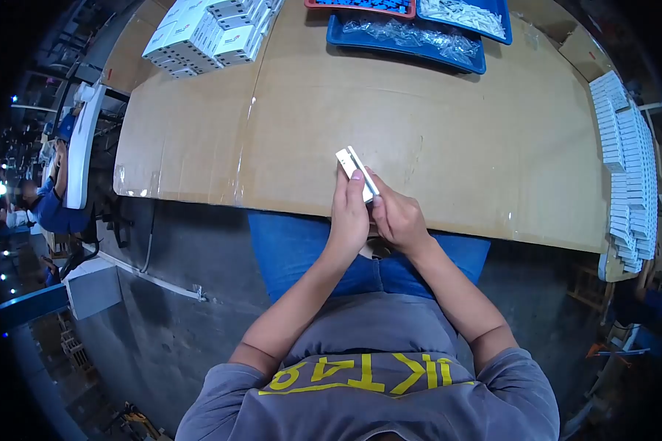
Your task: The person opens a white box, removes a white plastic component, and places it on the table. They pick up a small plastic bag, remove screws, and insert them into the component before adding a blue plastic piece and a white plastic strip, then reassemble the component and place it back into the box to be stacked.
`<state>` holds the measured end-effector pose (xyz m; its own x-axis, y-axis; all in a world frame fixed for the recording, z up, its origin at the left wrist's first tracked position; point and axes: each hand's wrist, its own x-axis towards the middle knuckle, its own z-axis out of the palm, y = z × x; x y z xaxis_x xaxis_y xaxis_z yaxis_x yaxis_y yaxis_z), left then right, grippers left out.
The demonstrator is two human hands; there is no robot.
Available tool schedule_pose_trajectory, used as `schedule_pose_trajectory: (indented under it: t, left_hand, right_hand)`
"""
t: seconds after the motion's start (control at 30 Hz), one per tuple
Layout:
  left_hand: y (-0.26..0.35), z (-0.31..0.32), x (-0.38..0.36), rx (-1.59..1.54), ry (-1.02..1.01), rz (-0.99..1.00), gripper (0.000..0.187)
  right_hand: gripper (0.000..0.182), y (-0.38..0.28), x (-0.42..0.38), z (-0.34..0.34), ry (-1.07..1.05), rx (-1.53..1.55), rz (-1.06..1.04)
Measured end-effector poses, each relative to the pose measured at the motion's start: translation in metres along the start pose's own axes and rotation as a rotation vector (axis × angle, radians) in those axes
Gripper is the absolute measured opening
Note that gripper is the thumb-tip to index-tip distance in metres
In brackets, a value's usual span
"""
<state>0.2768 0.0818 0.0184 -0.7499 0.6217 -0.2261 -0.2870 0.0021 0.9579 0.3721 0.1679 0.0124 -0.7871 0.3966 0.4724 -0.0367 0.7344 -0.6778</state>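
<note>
The left hand (351, 214) and right hand (400, 218) pinch a slim white rectangular box (347, 162) from opposite sides, apparently to steady it.

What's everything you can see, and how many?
Table: one, brown cardboard, centre
White boxy thing: one, maybe two parts, white, held
Left boxes: many, white, top left
Red tray: one, red, far edge, with blue pieces
Blue trays: two, blue, near red tray, with white pieces, clear plastic
Right boxes: many, white, far right
Other person: one clear, blue clothes, far left
White bench: one, white, far left
Floor: one, grey, below
Shirt: one, grey, bottom
Jeans: one pair, blue, below table
Left hand, right hand: one each, bare, centre
</note>
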Motion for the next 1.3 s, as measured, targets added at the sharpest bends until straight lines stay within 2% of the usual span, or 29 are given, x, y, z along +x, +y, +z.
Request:
schedule_pose_trajectory:
  t: [0.17,0.27,0.3,0.33,0.4,0.43,0.53,0.57,0.67,0.87,0.93,1.07,1.1,1.2,1.3]
  left_hand:
    - [-0.006,-0.009,0.007,-0.102,-0.018,-0.067,0.041]
    - [0.012,-0.019,0.014,-0.203,-0.130,-0.210,0.042]
    - [0.017,-0.025,0.017,-0.175,-0.182,-0.252,0.043]
    - [0.019,-0.024,0.016,-0.159,-0.192,-0.198,0.044]
    - [0.022,-0.019,0.015,-0.127,-0.218,-0.088,0.063]
    - [0.025,-0.022,0.014,-0.098,-0.296,-0.040,0.091]
    - [0.029,-0.018,0.009,0.187,-0.370,0.325,0.098]
    - [0.030,-0.019,0.008,0.162,-0.419,0.273,0.105]
    - [0.034,-0.017,0.008,0.060,-0.469,0.272,0.104]
    - [0.023,-0.030,0.021,0.292,-0.463,0.511,0.088]
    - [0.018,-0.024,0.017,0.104,-0.339,0.423,0.078]
    - [0.029,-0.015,0.007,-0.125,-0.221,0.044,0.064]
    - [0.025,-0.015,0.008,-0.119,-0.222,0.008,0.060]
    - [0.024,-0.014,0.004,-0.113,-0.208,0.078,0.064]
    - [0.016,-0.012,0.005,0.041,-0.153,0.304,0.066]
  right_hand:
    - [0.040,-0.003,0.008,-0.003,-0.003,0.056,0.024]
    - [0.035,-0.007,0.017,-0.018,-0.102,0.406,0.360]
    - [0.034,-0.001,0.018,-0.013,0.003,0.445,0.328]
    - [0.034,0.003,0.019,-0.014,0.018,0.448,0.398]
    - [0.036,0.006,0.022,-0.019,0.053,0.452,0.537]
    - [0.038,0.003,0.022,-0.023,0.024,0.534,0.646]
    - [0.042,-0.006,0.029,-0.045,-0.108,0.916,0.881]
    - [0.046,-0.007,0.029,-0.047,-0.120,0.929,0.865]
    - [0.051,-0.012,0.030,-0.045,-0.122,0.886,0.830]
    - [0.051,-0.016,0.020,-0.029,-0.024,1.278,0.939]
    - [0.050,-0.018,0.022,-0.019,0.014,1.033,0.801]
    - [0.059,-0.015,0.016,-0.007,0.043,0.601,0.509]
    - [0.064,-0.014,0.015,-0.005,0.059,0.620,0.455]
    - [0.061,-0.018,0.015,-0.002,0.119,0.437,0.353]
    - [0.054,-0.022,0.016,0.000,0.068,0.465,0.319]
